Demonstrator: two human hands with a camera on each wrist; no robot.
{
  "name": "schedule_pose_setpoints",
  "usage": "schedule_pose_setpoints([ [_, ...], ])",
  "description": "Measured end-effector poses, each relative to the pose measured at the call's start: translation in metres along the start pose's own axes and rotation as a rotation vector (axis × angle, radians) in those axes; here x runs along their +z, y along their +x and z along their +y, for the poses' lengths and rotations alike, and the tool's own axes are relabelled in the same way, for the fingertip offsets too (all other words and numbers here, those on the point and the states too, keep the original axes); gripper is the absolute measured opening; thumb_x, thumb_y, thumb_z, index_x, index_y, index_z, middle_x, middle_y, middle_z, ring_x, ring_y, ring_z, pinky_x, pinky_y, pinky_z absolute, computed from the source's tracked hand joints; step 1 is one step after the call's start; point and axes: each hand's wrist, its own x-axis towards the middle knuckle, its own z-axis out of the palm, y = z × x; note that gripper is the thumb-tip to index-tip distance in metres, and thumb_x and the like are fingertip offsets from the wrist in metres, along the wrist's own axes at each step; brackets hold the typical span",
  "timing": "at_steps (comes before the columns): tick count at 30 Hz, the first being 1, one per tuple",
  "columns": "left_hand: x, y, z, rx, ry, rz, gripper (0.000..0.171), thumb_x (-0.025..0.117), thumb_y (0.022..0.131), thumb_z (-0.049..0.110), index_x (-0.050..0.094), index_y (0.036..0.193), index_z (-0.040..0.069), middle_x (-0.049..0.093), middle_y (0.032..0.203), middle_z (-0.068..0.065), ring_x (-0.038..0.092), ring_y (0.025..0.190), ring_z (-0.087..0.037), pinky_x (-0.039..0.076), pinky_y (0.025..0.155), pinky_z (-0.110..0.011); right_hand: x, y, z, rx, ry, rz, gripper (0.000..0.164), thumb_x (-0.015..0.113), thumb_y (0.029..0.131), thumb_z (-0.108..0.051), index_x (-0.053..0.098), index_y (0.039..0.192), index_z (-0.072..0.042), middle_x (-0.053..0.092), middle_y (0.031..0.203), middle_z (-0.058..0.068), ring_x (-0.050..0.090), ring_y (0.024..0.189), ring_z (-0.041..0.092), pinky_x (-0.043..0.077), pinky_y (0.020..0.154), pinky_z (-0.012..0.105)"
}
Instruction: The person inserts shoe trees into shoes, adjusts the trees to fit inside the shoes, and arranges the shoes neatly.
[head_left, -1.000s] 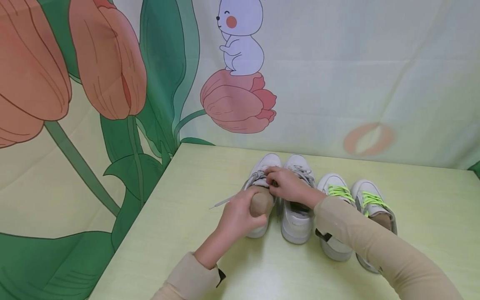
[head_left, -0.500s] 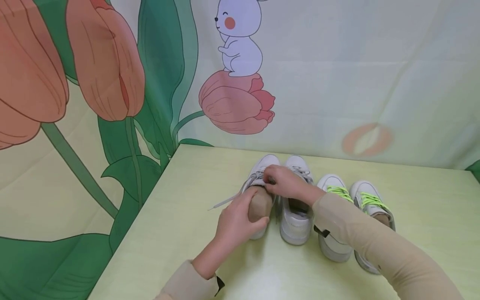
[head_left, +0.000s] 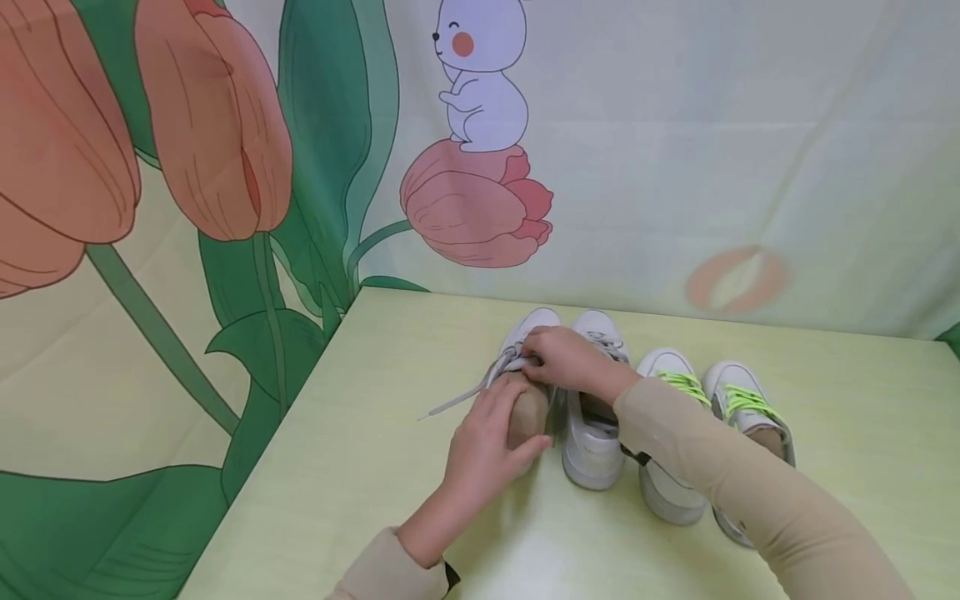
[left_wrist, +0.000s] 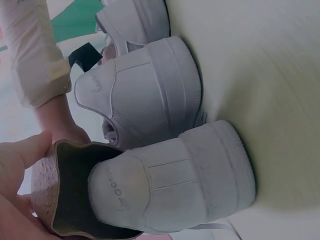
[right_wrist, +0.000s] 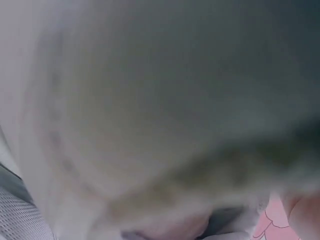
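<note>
My left hand (head_left: pixel 483 442) holds the tan insole (head_left: pixel 528 417), which stands up out of the leftmost white shoe (head_left: pixel 542 318). In the left wrist view the insole (left_wrist: pixel 45 187) shows its dimpled brown face and dark underside behind the shoe's heel (left_wrist: pixel 172 187). The thumb lies along one edge of it. At the front of the opening, my right hand (head_left: pixel 572 362) pinches the shoe's tongue beside the grey laces (head_left: pixel 506 360); its fingertips are partly hidden. One lace end (head_left: pixel 453 403) trails left on the table. A blurred pale surface fills most of the right wrist view.
Close on the right stands a second grey-laced white shoe (head_left: pixel 591 458). Beyond it is a pair with lime laces, a nearer shoe (head_left: pixel 671 500) and an outer one (head_left: pixel 742 408), partly behind my right sleeve (head_left: pixel 712 450). A printed cloth (head_left: pixel 637 167) hangs behind the table (head_left: pixel 375 367).
My left hand has shifted slightly to the right, its fingers now reaching farther over the insole's left side. My right hand has moved slightly left over the tongue.
</note>
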Motion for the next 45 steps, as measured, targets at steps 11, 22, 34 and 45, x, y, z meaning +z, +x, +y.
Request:
schedule_pose_setpoints([
  [11,0.003,-0.005,-0.005,0.037,-0.038,0.034,0.060,0.073,0.067,0.032,0.048,0.117,0.012,0.049,0.124,-0.008,0.044,0.118,-0.024,0.044,0.086,-0.041,0.008,0.001,0.003,-0.081,-0.085,0.051,0.008,0.053,0.081,-0.009,0.053,0.073,-0.009,0.048,0.072,0.001,0.040,0.057,0.012,0.034,0.052,0.021],
  [22,0.003,-0.004,-0.005,0.051,-0.043,0.018,0.058,0.072,0.069,0.030,0.047,0.117,0.011,0.050,0.122,-0.008,0.044,0.118,-0.022,0.043,0.088,-0.040,0.013,-0.006,0.007,-0.061,0.011,0.145,0.006,0.052,0.081,-0.007,0.051,0.076,-0.009,0.044,0.077,0.002,0.041,0.059,0.012,0.036,0.055,0.022],
  [34,0.008,-0.008,0.003,0.061,0.037,0.066,0.050,0.071,0.071,0.023,0.048,0.113,0.012,0.053,0.107,-0.006,0.052,0.101,-0.021,0.049,0.073,-0.038,0.008,0.002,0.005,-0.025,0.004,0.072,0.007,0.057,0.078,-0.016,0.058,0.084,-0.012,0.050,0.081,-0.001,0.044,0.066,0.012,0.039,0.059,0.023],
  [45,0.011,-0.008,0.005,0.113,0.084,0.118,0.047,0.073,0.067,0.021,0.051,0.108,0.011,0.054,0.102,-0.006,0.053,0.097,-0.019,0.050,0.072,-0.034,0.018,0.007,0.001,-0.140,-0.235,0.181,0.008,0.055,0.084,-0.019,0.059,0.082,-0.012,0.053,0.074,0.003,0.052,0.059,0.018,0.043,0.051,0.031],
])
